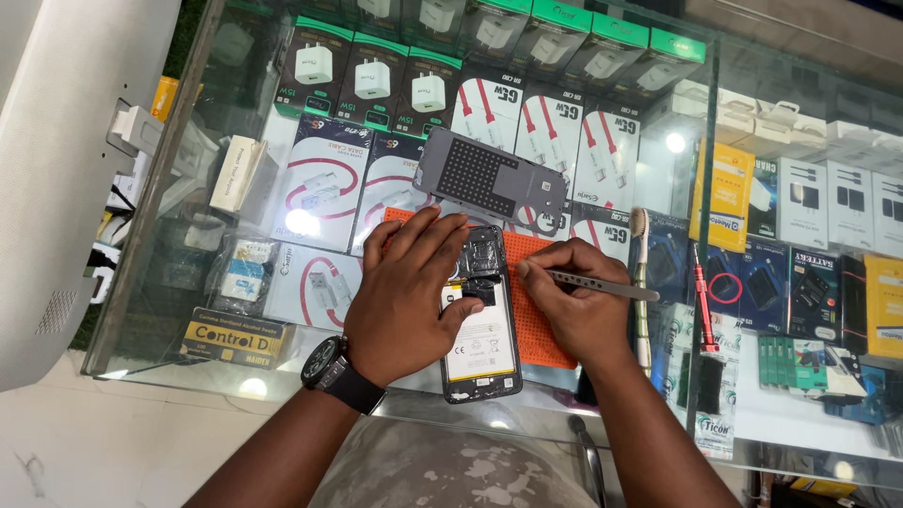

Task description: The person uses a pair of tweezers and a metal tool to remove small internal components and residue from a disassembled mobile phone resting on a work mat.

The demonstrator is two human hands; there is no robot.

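An opened phone (484,353) with its back off lies on an orange mat (534,325) on a glass counter; its white battery and circuit board show. My left hand (406,296) presses flat on the phone's left side and upper part, with a black watch on the wrist. My right hand (574,301) holds metal tweezers (602,284), their tip hidden by my fingers near the phone's upper right edge. A grey perforated plate (489,177) lies just beyond the phone.
A toothbrush (641,282) and a red screwdriver (704,301) lie right of the mat. Under the glass (235,372) are boxed chargers, cables and batteries. A white curved surface (56,169) stands at the left.
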